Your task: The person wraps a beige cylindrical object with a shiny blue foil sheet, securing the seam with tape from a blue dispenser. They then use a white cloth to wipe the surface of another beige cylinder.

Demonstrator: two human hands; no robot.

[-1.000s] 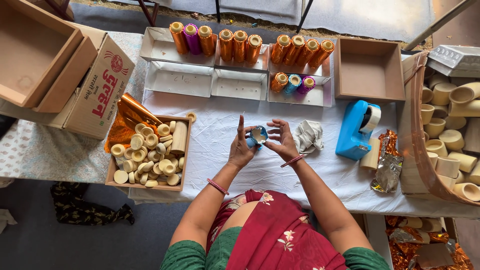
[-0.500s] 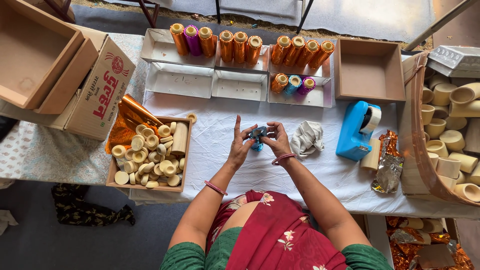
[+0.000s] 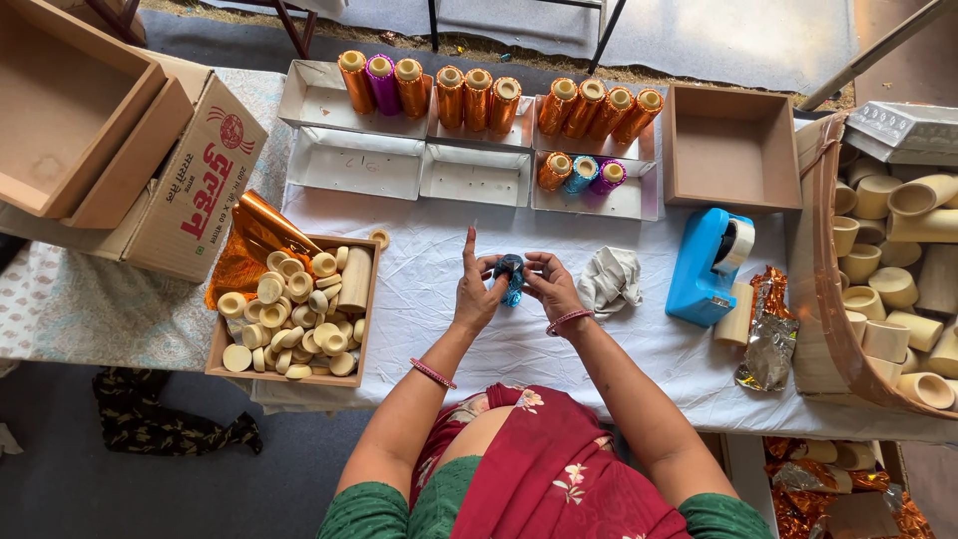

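Both my hands meet over the white cloth on the table (image 3: 419, 299). Between them is a small tube wrapped in shiny blue foil (image 3: 510, 278). My left hand (image 3: 475, 291) grips its left side, with the index finger pointing up. My right hand (image 3: 549, 284) pinches its right side with the fingertips. Part of the tube is hidden by my fingers.
A box of bare cream tubes and discs (image 3: 295, 311) sits to the left, orange foil (image 3: 251, 240) behind it. White trays (image 3: 356, 160) at the back hold foil-wrapped tubes (image 3: 474, 96). A blue tape dispenser (image 3: 705, 266), crumpled white cloth (image 3: 611, 280) and a basket of tubes (image 3: 888, 289) lie right.
The blue foil has been drawn tighter around the tube and now looks darker and more crumpled. My hands have stayed in the same spot, fingers shifting around it.
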